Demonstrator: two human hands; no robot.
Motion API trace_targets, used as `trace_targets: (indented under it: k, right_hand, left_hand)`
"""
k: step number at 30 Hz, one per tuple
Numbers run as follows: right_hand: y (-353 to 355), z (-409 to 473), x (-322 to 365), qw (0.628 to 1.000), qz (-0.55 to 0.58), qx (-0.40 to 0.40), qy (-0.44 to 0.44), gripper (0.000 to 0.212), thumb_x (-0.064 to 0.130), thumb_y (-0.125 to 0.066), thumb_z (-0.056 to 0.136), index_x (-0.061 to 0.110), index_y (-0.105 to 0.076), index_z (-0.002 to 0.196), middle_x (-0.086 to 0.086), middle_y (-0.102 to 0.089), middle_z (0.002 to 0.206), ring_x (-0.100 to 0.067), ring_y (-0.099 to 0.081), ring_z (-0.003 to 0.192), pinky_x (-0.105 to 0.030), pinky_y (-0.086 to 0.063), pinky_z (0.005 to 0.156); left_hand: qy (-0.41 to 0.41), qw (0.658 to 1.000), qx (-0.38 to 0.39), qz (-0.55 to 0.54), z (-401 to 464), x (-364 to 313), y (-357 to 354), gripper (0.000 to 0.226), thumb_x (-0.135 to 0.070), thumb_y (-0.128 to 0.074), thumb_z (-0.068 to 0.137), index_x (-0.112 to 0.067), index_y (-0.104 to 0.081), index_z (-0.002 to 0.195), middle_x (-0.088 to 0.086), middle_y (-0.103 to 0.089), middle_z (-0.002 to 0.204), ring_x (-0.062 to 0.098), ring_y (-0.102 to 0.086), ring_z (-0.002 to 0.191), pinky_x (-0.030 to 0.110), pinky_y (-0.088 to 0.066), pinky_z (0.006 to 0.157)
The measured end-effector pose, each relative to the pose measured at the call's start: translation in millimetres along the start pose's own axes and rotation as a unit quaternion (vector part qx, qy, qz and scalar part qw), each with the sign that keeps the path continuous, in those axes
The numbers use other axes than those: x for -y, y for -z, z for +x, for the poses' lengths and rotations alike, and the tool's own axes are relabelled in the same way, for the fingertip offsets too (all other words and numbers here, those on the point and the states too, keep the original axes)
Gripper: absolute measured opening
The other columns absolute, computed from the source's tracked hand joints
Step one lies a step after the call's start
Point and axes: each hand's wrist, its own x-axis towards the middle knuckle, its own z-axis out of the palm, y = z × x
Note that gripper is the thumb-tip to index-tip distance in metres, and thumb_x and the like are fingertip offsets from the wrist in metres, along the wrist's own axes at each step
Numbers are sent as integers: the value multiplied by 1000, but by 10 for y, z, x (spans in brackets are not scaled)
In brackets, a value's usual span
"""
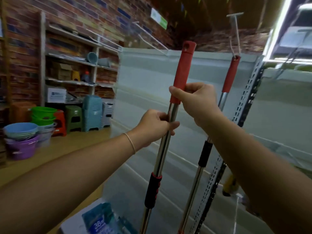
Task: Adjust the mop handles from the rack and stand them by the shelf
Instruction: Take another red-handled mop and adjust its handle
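I hold a steel mop handle (164,146) with a red top grip and a black-and-red collar upright in front of me. My left hand (155,126) is closed around its bare steel tube. My right hand (196,100) pinches the lower end of the red grip. A second mop handle (230,76), also red-topped with a black collar, hangs by a string from a hook to the right, against the grey shelf panel (146,85). Both handles' lower ends run out of view.
A perforated metal upright (248,102) stands right of the hanging handle. Stacked basins (22,139), plastic stools (92,112) and a wall shelf (70,58) fill the left, against a brick wall. A packaged item (101,220) lies at the bottom.
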Motion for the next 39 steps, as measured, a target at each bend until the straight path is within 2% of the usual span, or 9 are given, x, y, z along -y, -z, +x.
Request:
trace_targets:
  k: [4,8,13,15,20,23,30,34,39]
  right_hand:
    - [33,152,76,998,-46,-52,-8,23,35,-76,85,14,-72,93,1,-71,72,3,-54,40,-16,-45,48]
    - [104,318,144,990,-100,-96,-12,20,34,-72,88,13,-72,89,-1,-73,74,-3,-65,52,-17,-51,50]
    - [198,494,134,981,-127,-145,-20,16,30,-72,88,14,-72,86,-1,-72,73,-10,-66,60,-20,-49,54]
    - [233,550,111,978,-136,-155,-26,17,29,-71,89,13,-72,88,0,-71,72,-9,-65,58,-19,-48,54]
    - [306,663,81,973,-138,-178,-41,15,23,-70,89,9,-70,84,2,-63,64,-7,-56,49,-20,-44,50]
    - [345,700,70,972,-146,-177,-42,15,22,-67,91,8,-69,87,1,-63,66,-7,-57,50,-19,-43,49]
    - [405,784,8,970,-153,-187,-33,12,26,-69,90,15,-67,87,-3,-71,84,-15,-71,73,-26,-58,66]
    - [459,814,-62,966,-163,-198,-28,14,25,-70,89,17,-66,79,-5,-72,82,-17,-72,72,-28,-59,66]
    - [551,902,-191,959,-187,-209,-39,13,27,-69,88,16,-68,80,-5,-73,80,-18,-72,70,-30,-60,65]
  left_hand:
    - [-15,999,46,-17,288,-99,-46,19,-11,-76,80,-4,-67,95,3,-69,79,23,-72,73,30,-56,68]
    - [-49,996,70,-3,523,-203,-126,15,-14,-77,79,-5,-69,88,6,-70,78,25,-72,73,33,-59,73]
    - [-79,992,94,15,710,-307,-218,12,-18,-76,80,-8,-70,82,3,-70,73,16,-70,65,14,-50,52]
    - [-88,991,98,23,779,-329,-279,12,-20,-77,79,-10,-70,80,4,-71,73,17,-71,65,17,-52,55]
    - [-104,989,96,34,931,-343,-424,15,-25,-79,76,-12,-71,78,6,-73,74,19,-73,68,33,-60,74]
    - [-113,988,97,34,983,-350,-484,19,-27,-80,73,-11,-72,77,7,-73,75,22,-73,71,40,-60,77]
    - [-126,984,120,27,1084,-371,-590,11,-21,-77,76,-13,-70,74,8,-72,75,23,-72,72,41,-61,76]
    - [-130,983,128,30,1182,-315,-700,14,-23,-78,74,-10,-72,75,9,-73,75,25,-72,73,42,-60,76]
    - [-141,980,135,39,1282,-268,-853,19,-27,-78,75,-8,-73,77,7,-73,73,23,-71,73,39,-60,77]
